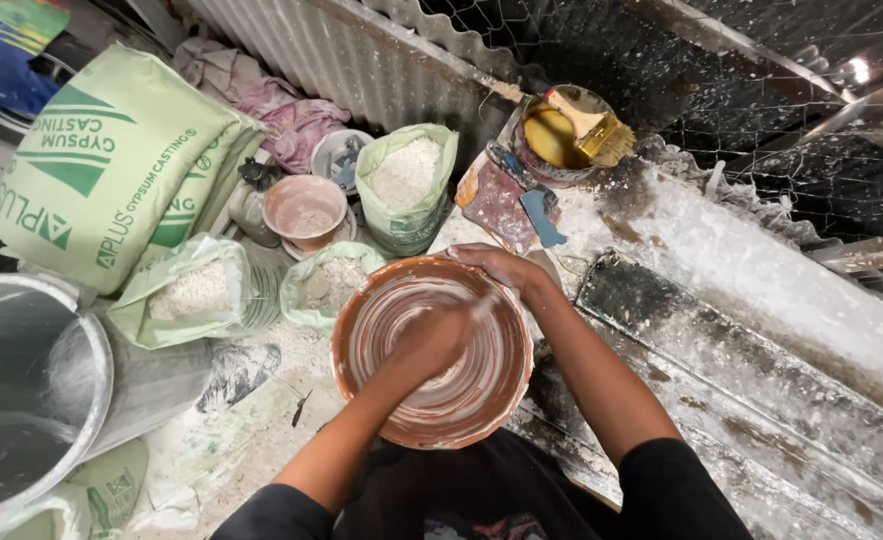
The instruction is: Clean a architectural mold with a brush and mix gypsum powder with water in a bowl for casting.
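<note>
Plaster-dusted workshop floor, sacks of white powder (pixel 407 175) behind. Round terracotta-coloured plastic bowl (pixel 432 350) dead centre, just ahead. Left hand (pixel 430 340) down inside, closed in the white mix; right hand (pixel 502 268) clamped on the far rim.

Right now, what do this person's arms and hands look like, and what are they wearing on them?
Both hands are bare: no gloves, rings or watch show. The left hand and right hand lead to forearms that are uncovered up to about the elbow. Above that, each arm wears a black sleeve, pushed or cut short, seemingly part of a dark top. The left hand looks blurred, so finer details cannot be told.
</note>
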